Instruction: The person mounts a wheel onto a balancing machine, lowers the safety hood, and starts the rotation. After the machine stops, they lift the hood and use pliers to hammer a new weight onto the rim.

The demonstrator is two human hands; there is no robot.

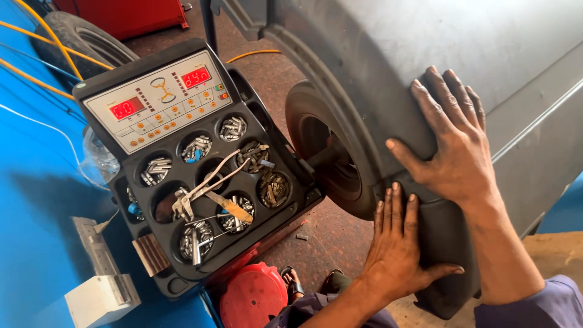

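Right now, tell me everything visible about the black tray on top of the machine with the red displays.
The black tray looks like moulded plastic and sits tilted below a pale control panel with two red digital displays. Its round wells hold small silvery metal pieces; one well looks nearly empty. Metal pliers lie across the middle wells, beside a tool with an orange part. Neither hand touches it: the left hand and right hand press flat on the grey and black hood to its right, over a wheel.

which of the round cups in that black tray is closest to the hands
The cup of small metal weights at the tray's right edge, beside the wheel. It lies nearest the left hand; every other cup sits farther left.
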